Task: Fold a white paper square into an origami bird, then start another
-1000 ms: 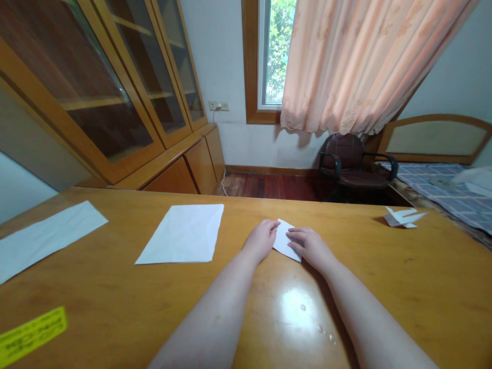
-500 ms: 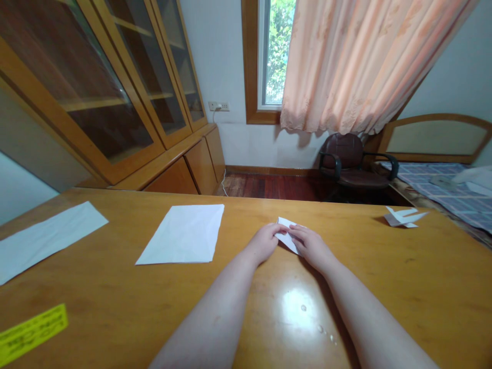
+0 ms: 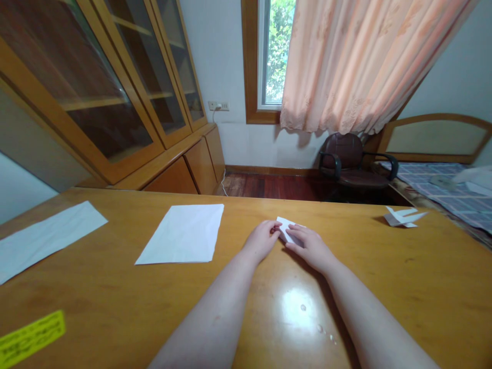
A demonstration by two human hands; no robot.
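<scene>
A small piece of folded white paper (image 3: 285, 225) lies on the wooden table, between my two hands. My left hand (image 3: 264, 239) pinches its left edge between thumb and fingers. Over its right part rests my right hand (image 3: 307, 245), fingers stretched across the paper and thumb apart from them. That hand covers much of the paper, so its full shape is hidden. Off to the right stands a folded paper figure (image 3: 402, 218) with pointed ends. To the left lies a squarish stack of white paper (image 3: 182, 234).
A long white paper strip (image 3: 49, 238) lies at the table's far left, with a yellow label (image 3: 33, 335) in front. Beyond the table's (image 3: 115, 307) back edge are a glass-door cabinet (image 3: 154, 102), an armchair (image 3: 351, 159) and a bed (image 3: 442, 177).
My left fingers have shifted to the paper's left edge. The right thumb has spread away from its fingers, and the paper's near corner no longer shows below the hands.
</scene>
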